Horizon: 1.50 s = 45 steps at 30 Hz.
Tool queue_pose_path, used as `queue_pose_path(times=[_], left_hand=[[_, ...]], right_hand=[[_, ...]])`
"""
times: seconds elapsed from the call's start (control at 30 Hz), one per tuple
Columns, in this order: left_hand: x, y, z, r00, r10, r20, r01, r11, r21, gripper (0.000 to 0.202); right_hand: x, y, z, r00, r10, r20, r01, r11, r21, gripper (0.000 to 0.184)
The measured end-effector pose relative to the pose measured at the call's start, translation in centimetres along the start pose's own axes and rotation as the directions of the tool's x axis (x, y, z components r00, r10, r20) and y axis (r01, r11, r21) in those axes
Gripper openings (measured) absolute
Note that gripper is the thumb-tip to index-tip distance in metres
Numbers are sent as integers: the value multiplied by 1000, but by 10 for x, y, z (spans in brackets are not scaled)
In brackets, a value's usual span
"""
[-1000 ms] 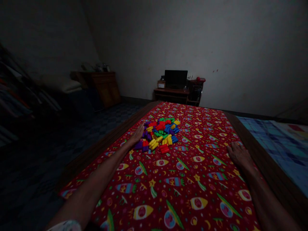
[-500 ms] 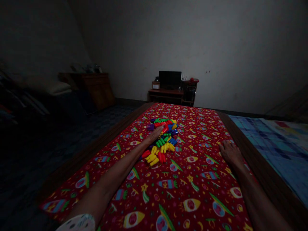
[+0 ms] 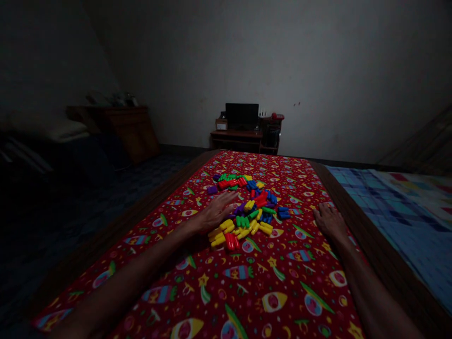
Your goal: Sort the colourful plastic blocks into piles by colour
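Observation:
A loose heap of plastic toy pieces in several colours lies on the red patterned cloth. Yellow pieces and a red piece are at its near side, with green pieces behind them. A blue piece sits apart at the right, and a purple one at the far left. My left hand is at the heap's left side, fingers stretched out, nothing visible in it; its fingertips are close to the purple pieces. Resting flat on the cloth by the right edge, my right hand is open and away from the pieces.
A dark brown border runs along the cloth's right side. Beyond it lies a blue checked sheet. Against the far wall stands a small desk with a black monitor. A wooden cabinet is at the left.
My left hand has drawn back from the middle of the heap to its left side and opened. The pieces are spread wider, some shifted right. My right hand stays on the cloth.

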State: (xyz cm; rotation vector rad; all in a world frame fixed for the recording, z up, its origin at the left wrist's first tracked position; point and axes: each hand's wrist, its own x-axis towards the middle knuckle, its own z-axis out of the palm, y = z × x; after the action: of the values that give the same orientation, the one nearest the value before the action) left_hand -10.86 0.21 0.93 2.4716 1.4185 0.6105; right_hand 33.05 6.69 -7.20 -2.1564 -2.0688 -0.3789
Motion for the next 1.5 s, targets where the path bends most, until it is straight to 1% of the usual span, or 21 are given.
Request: queue_pose_path(times=[0.07, 0.13, 0.2, 0.27, 0.33, 0.4, 0.5, 0.67, 0.77, 0.83, 0.9, 0.93, 0.97, 1.0, 1.07, 1.1, 1.17, 1.2, 1.27, 1.33, 1.5], left_hand=[[-48, -23, -2, 994, -105, 34, 103, 992, 70, 68], [-86, -40, 6, 978, -202, 59, 192, 971, 139, 80], [-105, -43, 19, 978, -199, 65, 183, 965, 188, 102], [-103, -32, 32, 987, -139, 85, 121, 975, 186, 120], [-86, -13, 42, 993, -77, 94, 63, 988, 142, 123], [-61, 6, 50, 997, -25, 78, 19, 996, 83, 119], [-22, 25, 59, 999, -1, 44, 0, 1000, 12, 116], [26, 40, 71, 999, 33, 29, -32, 999, -16, 114], [41, 41, 63, 995, 90, 38, -90, 996, 5, 119], [44, 33, 47, 992, 125, -15, -125, 992, 2, 111], [45, 14, 28, 986, 121, -118, -122, 992, -6, 87], [46, 0, 19, 978, 82, -193, -84, 996, -2, 72], [48, -16, 10, 961, 22, -274, -23, 1000, 2, 63], [51, -34, 2, 938, -54, -342, 55, 998, -4, 59], [58, -71, -8, 880, -251, -403, 239, 968, -81, 57], [62, -88, -10, 835, -371, -407, 338, 929, -153, 57], [72, -117, -11, 800, -464, -380, 418, 886, -201, 58], [77, -128, -10, 796, -487, -359, 436, 873, -217, 59], [91, -141, -8, 813, -492, -312, 435, 869, -235, 62], [108, -145, -5, 846, -470, -253, 412, 876, -252, 65], [161, -133, 2, 936, -346, -63, 311, 900, -306, 73]], right_hand=[[-1, -2, -1, 1000, 10, -1, -10, 1000, -4, 58], [-2, -4, -4, 1000, 17, 2, -17, 1000, 0, 58], [-2, -7, -9, 1000, 27, 8, -27, 999, 18, 59], [-2, -8, -12, 999, 27, 18, -27, 999, 34, 59], [-1, -8, -13, 999, 23, 27, -24, 999, 38, 57], [-1, -7, -12, 999, 21, 25, -22, 999, 29, 56], [-1, -5, -8, 1000, 2, 6, -2, 1000, 3, 55], [-1, -3, -3, 1000, -5, -9, 5, 1000, -9, 54], [-1, -4, -5, 1000, -8, 4, 8, 1000, -14, 55], [-2, -5, -7, 1000, -13, 7, 13, 1000, -20, 55], [-2, -6, -8, 1000, -13, 1, 13, 1000, -20, 56], [-3, -7, -8, 1000, -10, -5, 10, 1000, -20, 56], [-3, -7, -8, 1000, -4, -12, 4, 1000, -21, 56], [-3, -7, -7, 1000, 3, -19, -3, 1000, -23, 55], [-4, -7, -6, 999, 13, -29, -14, 1000, -28, 55], [-3, -7, -6, 999, 12, -30, -13, 999, -32, 54], [-3, -6, -5, 1000, 0, -26, -2, 999, -41, 54], [-3, -6, -5, 1000, -8, -23, 7, 999, -46, 54], [-3, -6, -4, 1000, -16, -19, 15, 998, -57, 54], [-3, -7, -4, 1000, -14, -25, 12, 997, -70, 55], [-4, -7, -4, 997, -24, -68, 17, 996, -90, 54]])
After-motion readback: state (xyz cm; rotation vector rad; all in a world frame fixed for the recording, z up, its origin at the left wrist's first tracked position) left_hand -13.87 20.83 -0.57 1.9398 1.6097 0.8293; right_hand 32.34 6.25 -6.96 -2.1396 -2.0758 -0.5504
